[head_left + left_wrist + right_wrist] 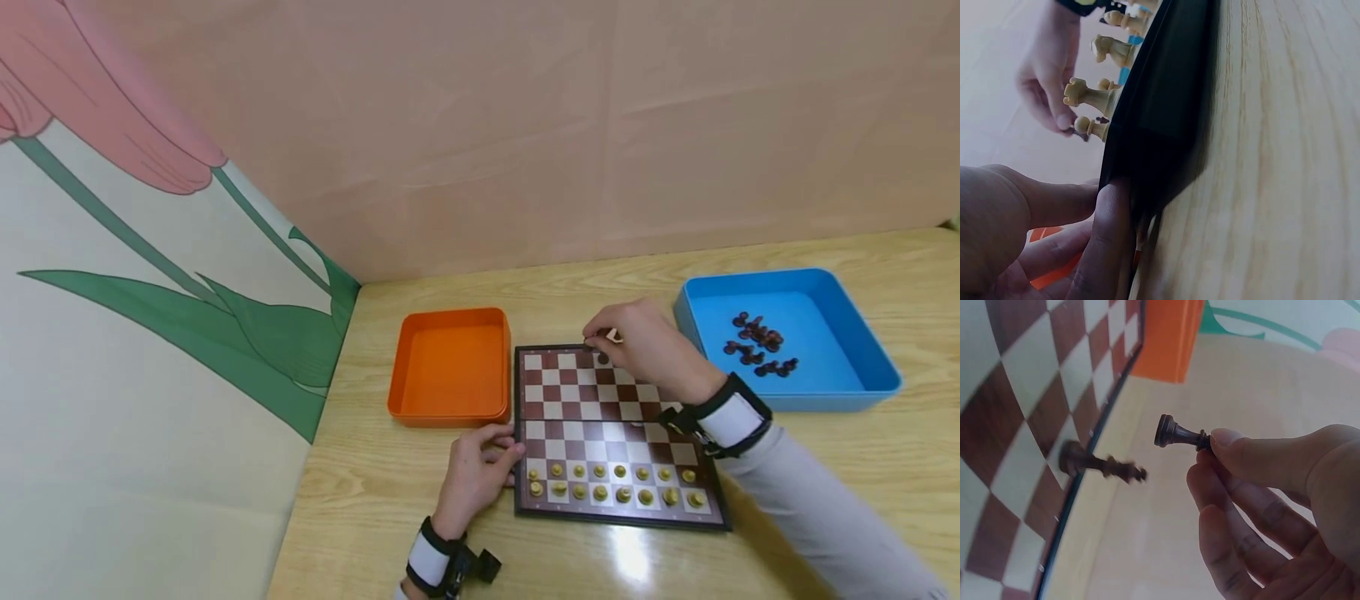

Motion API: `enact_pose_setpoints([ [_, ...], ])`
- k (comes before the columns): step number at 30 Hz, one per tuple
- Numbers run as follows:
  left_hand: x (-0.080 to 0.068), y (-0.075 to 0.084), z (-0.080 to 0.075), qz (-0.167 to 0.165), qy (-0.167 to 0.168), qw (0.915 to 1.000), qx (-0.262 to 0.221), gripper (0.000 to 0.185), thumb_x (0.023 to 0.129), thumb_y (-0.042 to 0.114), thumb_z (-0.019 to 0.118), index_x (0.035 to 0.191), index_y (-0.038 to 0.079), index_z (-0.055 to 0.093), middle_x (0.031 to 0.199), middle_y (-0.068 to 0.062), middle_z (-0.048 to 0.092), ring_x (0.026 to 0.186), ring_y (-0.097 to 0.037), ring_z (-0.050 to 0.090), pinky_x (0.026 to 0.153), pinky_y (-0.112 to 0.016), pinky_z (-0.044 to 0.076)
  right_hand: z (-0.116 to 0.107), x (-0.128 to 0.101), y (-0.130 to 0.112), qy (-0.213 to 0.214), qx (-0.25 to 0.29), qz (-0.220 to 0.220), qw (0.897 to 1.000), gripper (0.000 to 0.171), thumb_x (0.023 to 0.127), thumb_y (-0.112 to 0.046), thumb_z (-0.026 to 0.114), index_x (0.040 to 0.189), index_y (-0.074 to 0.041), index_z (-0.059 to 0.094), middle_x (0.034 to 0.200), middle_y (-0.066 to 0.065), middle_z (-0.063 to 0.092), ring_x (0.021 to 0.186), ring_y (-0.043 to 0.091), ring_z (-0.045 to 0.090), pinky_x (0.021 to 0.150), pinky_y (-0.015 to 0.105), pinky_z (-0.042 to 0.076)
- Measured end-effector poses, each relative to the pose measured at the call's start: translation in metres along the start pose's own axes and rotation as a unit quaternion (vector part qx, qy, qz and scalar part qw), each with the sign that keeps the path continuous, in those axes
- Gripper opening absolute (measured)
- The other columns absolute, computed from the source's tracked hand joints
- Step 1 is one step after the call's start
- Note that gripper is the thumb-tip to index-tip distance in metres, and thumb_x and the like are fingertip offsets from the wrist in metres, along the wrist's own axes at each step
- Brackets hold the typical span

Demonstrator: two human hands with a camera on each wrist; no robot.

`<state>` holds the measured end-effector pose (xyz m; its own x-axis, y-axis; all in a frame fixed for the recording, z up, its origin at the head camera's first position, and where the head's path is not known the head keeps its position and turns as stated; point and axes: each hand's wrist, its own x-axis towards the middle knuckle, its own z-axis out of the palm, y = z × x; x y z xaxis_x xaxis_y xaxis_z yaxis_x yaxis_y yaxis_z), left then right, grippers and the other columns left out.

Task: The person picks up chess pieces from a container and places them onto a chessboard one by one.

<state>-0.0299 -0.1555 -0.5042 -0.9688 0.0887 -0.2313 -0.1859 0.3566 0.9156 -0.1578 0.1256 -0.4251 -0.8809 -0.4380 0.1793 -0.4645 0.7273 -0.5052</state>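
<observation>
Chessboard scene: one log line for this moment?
left hand: steadies folding chessboard edge | right hand: pinches dark wooden chess piece above far row | blue tray: dark pieces

Nothing here can be read. The chessboard shows only plain checks with no letters or numbers along its rim, the orange tray at its nine o'clock and the blue tray at its two o'clock carry no label, and the wristbands show no brand.
</observation>
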Motion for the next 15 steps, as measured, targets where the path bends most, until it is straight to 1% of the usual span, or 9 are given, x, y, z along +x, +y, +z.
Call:
enact_pose_setpoints([
  [3,0.001,0.001,0.000,-0.002,-0.003,1.0000,0.002,0.032,0.100,0.013,0.078,0.130,0.001,0.074,0.103,-0.004,0.074,0.074,-0.009,0.074,0.058,-0.026,0.065,0.008,0.002,0.001,-0.008,-0.004,-0.001,1.000,0.011,0.095,-0.005,0.082,0.106,-0.006,0.084,0.102,0.011,0.081,0.089,0.024,0.076,0.079,0.047,0.068],
  [9,-0.001,0.001,0.001,0.001,0.000,1.0000,0.006,0.033,0.099,0.012,0.078,0.130,0.000,0.074,0.100,-0.004,0.073,0.069,-0.008,0.073,0.056,-0.026,0.065,0.022,0.002,0.008,-0.023,-0.007,0.019,1.000,0.011,0.095,-0.007,0.082,0.106,-0.008,0.084,0.104,0.011,0.081,0.083,0.020,0.074,0.073,0.042,0.067],
  [15,-0.001,0.000,0.000,0.005,0.003,1.0000,-0.002,0.033,0.099,0.011,0.078,0.130,0.000,0.074,0.100,-0.005,0.073,0.069,-0.009,0.073,0.055,-0.027,0.065,0.029,0.003,0.014,-0.027,-0.006,0.027,0.999,0.011,0.096,-0.006,0.081,0.106,-0.009,0.084,0.104,0.011,0.081,0.083,0.020,0.072,0.074,0.043,0.067],
])
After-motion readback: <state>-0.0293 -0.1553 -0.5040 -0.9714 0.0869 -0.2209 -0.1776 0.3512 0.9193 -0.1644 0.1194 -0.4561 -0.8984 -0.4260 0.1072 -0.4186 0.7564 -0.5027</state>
